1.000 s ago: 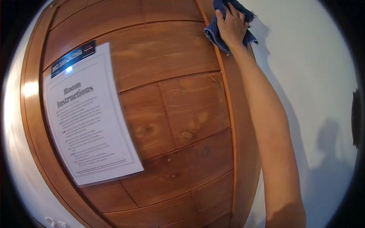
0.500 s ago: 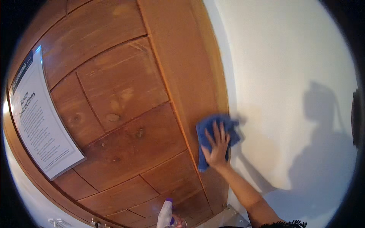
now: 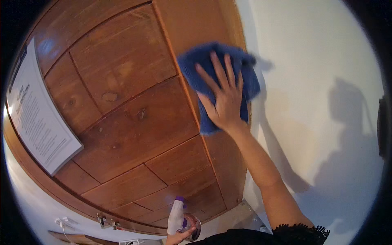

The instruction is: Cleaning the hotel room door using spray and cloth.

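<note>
My right hand (image 3: 226, 102) lies flat with its fingers spread on a blue cloth (image 3: 252, 83). It presses the cloth against the brown wooden door frame (image 3: 204, 24), and part of the cloth overlaps the edge of the door (image 3: 139, 122). Low in the view, my left hand (image 3: 179, 237) is closed around a spray bottle (image 3: 176, 216) with a white and purple trigger head. Only some fingers of that hand show; the bottle's clear lower part is partly hidden.
A laminated printed sheet (image 3: 45, 126) hangs on the door's left side. Metal latch hardware (image 3: 107, 221) sits at the door's lower left edge. To the right is a white wall (image 3: 294, 49) with my shadow on it. A dark object (image 3: 383, 126) stands out at the far right.
My right hand and the cloth have moved up along the door frame. The view has shifted a little, and my left hand on the spray bottle has come into sight.
</note>
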The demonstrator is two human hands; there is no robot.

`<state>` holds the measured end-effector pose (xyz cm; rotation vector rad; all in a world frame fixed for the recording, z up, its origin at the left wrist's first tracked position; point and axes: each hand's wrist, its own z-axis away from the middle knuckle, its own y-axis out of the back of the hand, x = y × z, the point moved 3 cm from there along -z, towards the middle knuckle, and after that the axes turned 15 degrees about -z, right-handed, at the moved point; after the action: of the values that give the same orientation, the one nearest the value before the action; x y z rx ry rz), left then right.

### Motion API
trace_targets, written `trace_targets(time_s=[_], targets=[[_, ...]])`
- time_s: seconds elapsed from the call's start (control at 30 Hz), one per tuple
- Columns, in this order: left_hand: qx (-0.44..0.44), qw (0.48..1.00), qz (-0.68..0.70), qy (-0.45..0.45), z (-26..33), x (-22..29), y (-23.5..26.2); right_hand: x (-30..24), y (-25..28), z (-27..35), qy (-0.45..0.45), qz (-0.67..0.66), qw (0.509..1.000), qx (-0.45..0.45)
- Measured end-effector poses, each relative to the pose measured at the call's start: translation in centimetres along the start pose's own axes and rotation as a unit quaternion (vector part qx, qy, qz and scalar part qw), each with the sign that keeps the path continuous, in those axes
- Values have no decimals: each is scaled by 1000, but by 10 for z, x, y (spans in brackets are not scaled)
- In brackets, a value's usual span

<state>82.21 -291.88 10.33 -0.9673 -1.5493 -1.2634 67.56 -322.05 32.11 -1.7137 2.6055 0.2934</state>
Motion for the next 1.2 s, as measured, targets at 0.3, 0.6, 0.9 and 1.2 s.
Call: trace_targets(time_s=[0.3,0.6,0.9,1.2], targets=[[78,960,-18,269,32,17,-3,-9,-11,217,-90,-63,986,-122],[26,998,-44,28,3,32,-13,-9,-1,-13,23,-53,998,26],[38,999,-22,-21,9,27,-19,-24,-16,215,-19,-84,985,-147],[76,994,-71,-23,21,51,-18,-118,-55,18,137,-162,970,-115]])
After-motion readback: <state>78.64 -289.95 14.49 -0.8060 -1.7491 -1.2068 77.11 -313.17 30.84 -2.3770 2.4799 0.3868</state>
